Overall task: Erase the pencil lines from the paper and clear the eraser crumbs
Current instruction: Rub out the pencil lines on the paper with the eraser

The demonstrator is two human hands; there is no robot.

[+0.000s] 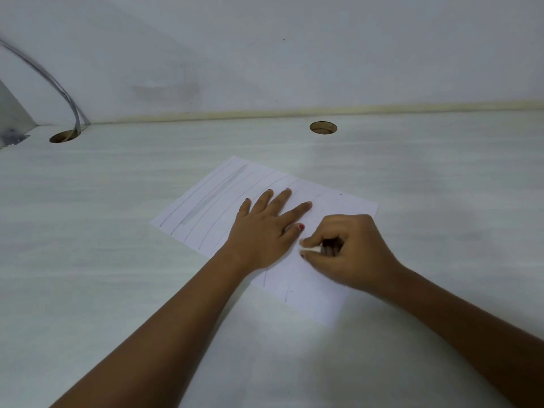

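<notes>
paper [206, 207] lies askew on desk [103, 260]. left hand [262, 234] flat on its middle, right hand [350, 251] just right of it – eraser [312, 249] in its fingers, between both hands. pencil lines [188, 207] left of the hands. behind the paper: left hole [63, 136] with cables [53, 81] entering, right hole [323, 127].

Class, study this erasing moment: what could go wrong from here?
Only the flat left hand pins the white paper sheet; hard strokes might crease it.
The right hand pinches a small white eraser that barely shows; it might slip out.
The grey smudged pencil band might smear wider.
</notes>
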